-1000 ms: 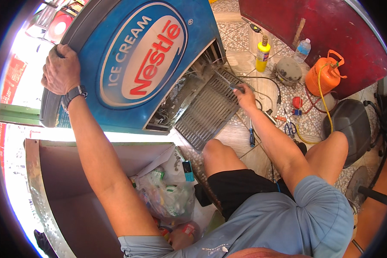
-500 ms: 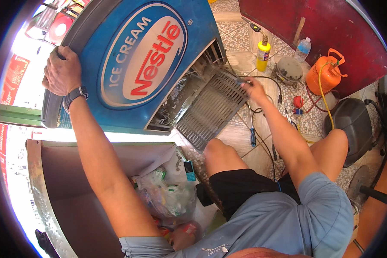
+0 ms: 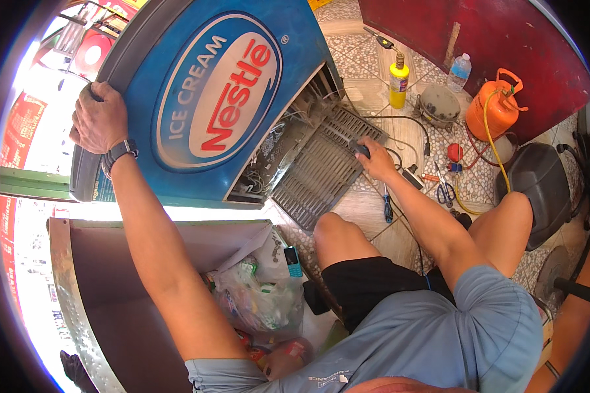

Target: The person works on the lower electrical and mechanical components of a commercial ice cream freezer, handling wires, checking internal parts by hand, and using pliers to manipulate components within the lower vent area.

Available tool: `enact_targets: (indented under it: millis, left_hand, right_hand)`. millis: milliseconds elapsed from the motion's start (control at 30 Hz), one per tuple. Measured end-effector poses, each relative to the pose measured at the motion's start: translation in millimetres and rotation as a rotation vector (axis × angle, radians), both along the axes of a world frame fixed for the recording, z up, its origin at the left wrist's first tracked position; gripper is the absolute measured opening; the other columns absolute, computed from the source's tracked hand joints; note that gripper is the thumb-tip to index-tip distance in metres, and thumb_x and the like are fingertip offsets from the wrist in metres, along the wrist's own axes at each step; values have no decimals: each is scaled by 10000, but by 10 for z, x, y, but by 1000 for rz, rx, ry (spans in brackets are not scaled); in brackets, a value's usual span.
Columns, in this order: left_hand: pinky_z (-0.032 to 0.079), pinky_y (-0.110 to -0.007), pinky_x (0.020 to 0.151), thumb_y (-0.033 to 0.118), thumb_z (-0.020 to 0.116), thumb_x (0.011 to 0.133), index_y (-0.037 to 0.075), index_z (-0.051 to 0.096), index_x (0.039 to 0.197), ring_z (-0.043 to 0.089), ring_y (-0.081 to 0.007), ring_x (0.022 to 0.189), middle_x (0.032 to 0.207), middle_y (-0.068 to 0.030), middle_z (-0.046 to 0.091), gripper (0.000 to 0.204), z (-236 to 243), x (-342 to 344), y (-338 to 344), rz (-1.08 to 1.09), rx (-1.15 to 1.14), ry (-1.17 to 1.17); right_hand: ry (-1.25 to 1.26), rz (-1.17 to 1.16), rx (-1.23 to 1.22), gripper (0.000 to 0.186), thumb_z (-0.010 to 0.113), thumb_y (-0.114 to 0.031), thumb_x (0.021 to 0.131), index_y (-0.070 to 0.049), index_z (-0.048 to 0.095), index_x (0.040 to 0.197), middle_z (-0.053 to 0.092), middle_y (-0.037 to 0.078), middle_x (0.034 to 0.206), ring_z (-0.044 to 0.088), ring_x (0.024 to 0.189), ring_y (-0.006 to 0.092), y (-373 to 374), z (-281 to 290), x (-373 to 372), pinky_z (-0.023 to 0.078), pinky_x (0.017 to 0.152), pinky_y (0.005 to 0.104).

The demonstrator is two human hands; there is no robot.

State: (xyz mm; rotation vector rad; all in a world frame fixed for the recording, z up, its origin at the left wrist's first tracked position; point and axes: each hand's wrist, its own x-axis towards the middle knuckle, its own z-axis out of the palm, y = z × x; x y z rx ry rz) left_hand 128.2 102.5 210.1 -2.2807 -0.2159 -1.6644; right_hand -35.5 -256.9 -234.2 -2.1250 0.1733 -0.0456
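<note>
- While the left hand (image 3: 100, 119) stays curled over the dark rim (image 3: 128, 64) of the blue cabinet (image 3: 141, 124), the right hand (image 3: 377, 162) grasps a dark-handled tool (image 3: 358, 148) by its handle.
- Right hand, change of position: blurred beside the grille's far right end half a second ago; now clear, nearer the person's body, handle over the slats. Left hand: same hold throughout.
- Bearing on the work: by judgement, the tool now addresses the slats rather than the end margin. Its head is too indistinct to name; contact cannot be told.
- Slatted grille (image 3: 318, 177), one, grey, dusty: slanting out from the cabinet's side opening (image 3: 248, 185), between that opening and the person's knees. Whether still attached, cannot tell.
- Screwdriver (image 3: 388, 211), one, blue handle: on the floor just below the right wrist, upper shank now covered.
- Scissors (image 3: 445, 193), one pair: on the floor beyond the forearm, which masked most of them half a second ago; now in plain sight.
- Yellow bottle (image 3: 398, 88), one: upright on the floor beyond the grille; round dark unit (image 3: 439, 105) beside it.
- Orange cylinder (image 3: 490, 118), one, with yellow hose (image 3: 488, 137): farther right, before a dark red panel (image 3: 505, 42).
- Open-topped box (image 3: 128, 262), one: below the left forearm, containing a clear plastic bag (image 3: 259, 304); blue phone (image 3: 293, 263) near the bag.
</note>
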Motion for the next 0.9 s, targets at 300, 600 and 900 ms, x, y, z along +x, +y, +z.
enact_targets:
  millis: [300, 600, 900]
  left_hand:
    - [375, -449, 1011, 449, 426, 949, 185, 692, 1159, 628, -236, 1113, 1148, -13, 708, 429, -17, 12, -58, 4, -23, 17]
    - [381, -452, 995, 433, 429, 949, 194, 704, 1140, 638, -235, 1091, 1130, -4, 714, 411, -14, 7, -34, 1, 0, -5]
    - [344, -437, 1022, 474, 398, 958, 214, 676, 1215, 608, -238, 1152, 1212, -26, 688, 459, 12, 16, -43, 30, -43, 77]
  right_hand:
    - [-87, -59, -29, 385, 646, -225, 900, -72, 516, 1228, 614, 200, 1191, 597, 1100, 392, -57, -179, 176, 471, 934, 455]
    - [10, -111, 38, 360, 595, -218, 943, -83, 486, 1258, 625, 226, 1174, 628, 1056, 386, 8, -129, 174, 480, 909, 451]
    - [79, -156, 111, 387, 600, -238, 948, -75, 467, 1273, 618, 239, 1199, 610, 1099, 405, -10, -363, 150, 467, 937, 453]
